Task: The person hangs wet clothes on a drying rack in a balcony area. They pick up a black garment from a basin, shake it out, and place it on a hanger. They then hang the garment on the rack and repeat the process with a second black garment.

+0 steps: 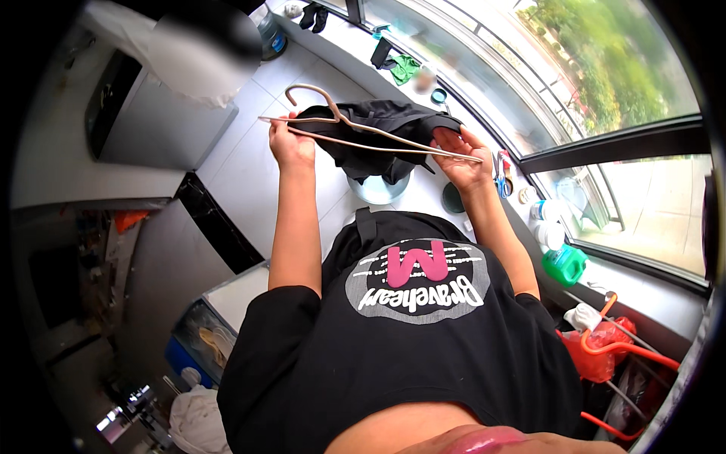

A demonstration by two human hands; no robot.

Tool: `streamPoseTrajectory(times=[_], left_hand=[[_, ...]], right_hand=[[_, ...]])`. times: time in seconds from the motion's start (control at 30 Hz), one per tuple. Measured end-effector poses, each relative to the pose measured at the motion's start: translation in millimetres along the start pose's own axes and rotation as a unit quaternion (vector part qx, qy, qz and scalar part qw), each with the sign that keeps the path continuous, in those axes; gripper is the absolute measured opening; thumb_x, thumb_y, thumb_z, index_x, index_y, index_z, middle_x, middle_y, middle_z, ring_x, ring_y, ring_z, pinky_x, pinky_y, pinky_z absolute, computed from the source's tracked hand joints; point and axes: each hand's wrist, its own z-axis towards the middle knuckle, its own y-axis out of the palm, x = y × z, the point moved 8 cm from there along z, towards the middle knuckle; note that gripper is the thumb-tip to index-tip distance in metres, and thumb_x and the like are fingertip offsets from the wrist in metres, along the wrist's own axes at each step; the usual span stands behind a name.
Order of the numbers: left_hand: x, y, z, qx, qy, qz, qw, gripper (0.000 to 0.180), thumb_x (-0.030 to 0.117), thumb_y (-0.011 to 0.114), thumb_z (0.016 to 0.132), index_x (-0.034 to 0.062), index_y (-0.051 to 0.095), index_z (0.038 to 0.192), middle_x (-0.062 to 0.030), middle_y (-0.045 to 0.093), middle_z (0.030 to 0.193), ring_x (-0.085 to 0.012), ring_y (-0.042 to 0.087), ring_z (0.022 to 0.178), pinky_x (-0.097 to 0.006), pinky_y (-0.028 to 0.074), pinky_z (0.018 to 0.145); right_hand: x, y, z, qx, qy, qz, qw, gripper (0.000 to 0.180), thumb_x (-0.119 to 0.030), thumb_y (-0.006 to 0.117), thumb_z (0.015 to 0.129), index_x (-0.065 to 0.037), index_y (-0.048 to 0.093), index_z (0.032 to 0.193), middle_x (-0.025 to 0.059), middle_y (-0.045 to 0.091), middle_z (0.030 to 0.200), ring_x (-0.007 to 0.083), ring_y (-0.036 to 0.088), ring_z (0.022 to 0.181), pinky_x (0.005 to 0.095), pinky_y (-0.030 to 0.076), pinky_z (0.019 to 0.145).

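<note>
Black garment going on a pale hanger, held up at chest height before the window

We see the left hand (291,144) closed around one end of the hanger (355,129); the right hand (465,163) pinches the far end and the dark garment (382,132) draped between them. A green-capped jug (563,265) stands on the sill (469,219) to the right

Thin pale-pink smooth hanger (355,125), likely coated metal; black matt soft cloth garment (378,136); green glossy plastic bottle (563,265); orange glossy plastic hanger (620,346); white glossy floor tiles (242,159).
</note>
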Motion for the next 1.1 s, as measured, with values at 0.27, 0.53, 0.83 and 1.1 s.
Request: streamPoseTrajectory(times=[0.27, 0.53, 0.83, 1.1], left_hand=[[-6.9, -10.3, -21.5, -0.019, 0.064, 0.091, 0.994, 0.021, 0.026, 0.044, 0.094, 0.0064, 0.045, 0.086, -0.0094, 0.056, 0.086, -0.0203, 0.054, 0.081, -0.035, 0.045, 0.080], [-7.0, -49.8, -50.1, -0.145, 0.013, 0.187, 0.972, 0.020, 0.023, 0.059, 0.086, 0.0056, 0.050, 0.093, -0.0086, 0.060, 0.091, -0.0159, 0.054, 0.087, -0.030, 0.042, 0.082], [-5.3, -129.3, -80.6, -0.276, -0.059, 0.269, 0.921, 0.035, -0.002, 0.066, 0.075, 0.0034, 0.056, 0.108, -0.0141, 0.055, 0.117, -0.0232, 0.049, 0.112, -0.033, 0.036, 0.098], [-4.4, -223.6, -86.0, -0.054, -0.147, 0.600, 0.785, 0.046, 0.001, 0.062, 0.076, 0.0019, 0.051, 0.120, -0.0128, 0.060, 0.105, -0.0191, 0.056, 0.097, -0.029, 0.045, 0.084]], right_hand=[[6.6, 8.0, -6.8, 0.039, -0.041, 0.048, 0.997, 0.032, -0.022, 0.042, 0.090, -0.002, 0.051, 0.067, 0.0063, 0.052, 0.053, 0.0207, 0.051, 0.054, 0.0329, 0.041, 0.059], [-4.4, 4.3, -2.8, -0.011, -0.011, 0.160, 0.987, 0.025, -0.012, 0.036, 0.092, 0.002, 0.042, 0.073, 0.0025, 0.031, 0.044, 0.0120, 0.029, 0.036, 0.0225, 0.030, 0.039], [19.0, 10.4, -18.6, 0.002, 0.033, 0.107, 0.994, 0.055, -0.014, 0.043, 0.092, 0.013, 0.015, 0.131, -0.0008, 0.028, 0.042, 0.0089, 0.027, 0.032, 0.0208, 0.028, 0.037], [32.5, 8.0, -21.0, 0.022, 0.048, 0.055, 0.997, 0.034, -0.021, 0.044, 0.093, 0.011, 0.042, 0.104, 0.0007, 0.035, 0.046, 0.0083, 0.025, 0.032, 0.0219, 0.024, 0.034]])
